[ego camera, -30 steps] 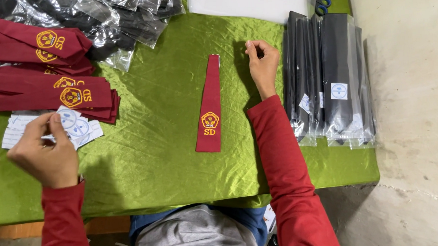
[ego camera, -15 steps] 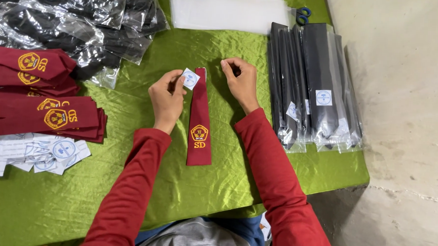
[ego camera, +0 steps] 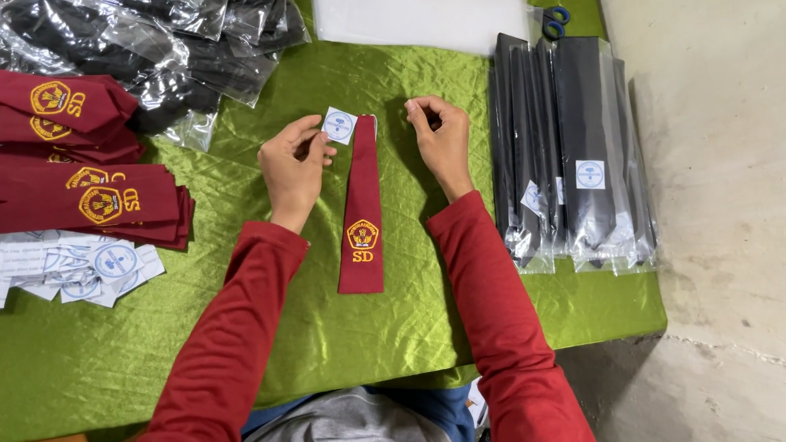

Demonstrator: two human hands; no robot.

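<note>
A narrow maroon fabric tie with a gold embroidered emblem (ego camera: 363,211) lies flat and lengthwise at the centre of the green satin-covered table (ego camera: 388,336), narrow end toward 12 o'clock. The left hand (ego camera: 294,165), at 9 o'clock of the tie's narrow end, pinches a small square white label with a blue round mark (ego camera: 339,125) between thumb and forefinger, the label just beside the tie's top edge. The right hand (ego camera: 441,139), at 3 o'clock of that end, is curled with fingers nearly closed; whether it holds anything cannot be told, and flat black ties in clear plastic sleeves (ego camera: 573,149) lie at 3 o'clock of it.
</note>
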